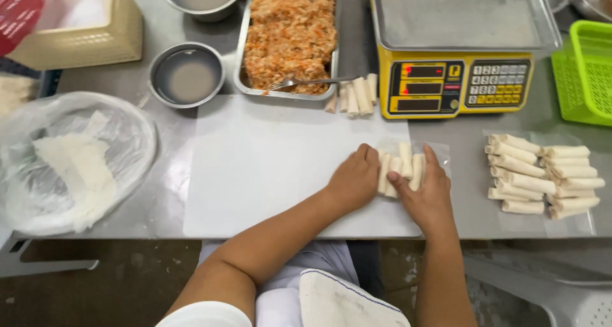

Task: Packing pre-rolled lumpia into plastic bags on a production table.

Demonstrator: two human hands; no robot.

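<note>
Left hand [352, 179] and right hand [426, 192], both cupped flat around a small batch of pale rolls [401, 167] on the white board [268, 167]; beyond, stacked rolls [542, 174] at right, filling tray [290, 37], yellow scale [456, 78].

The left hand [354, 177] covers the near ends of the small rolls [401, 167], and the right hand [428, 196] hides their lower right side, so their count can't be told. The top edge cuts off the upper metal bowl [203, 0] and the scale's pan [456, 14]. The green basket [583, 72] runs off the right edge.
</note>
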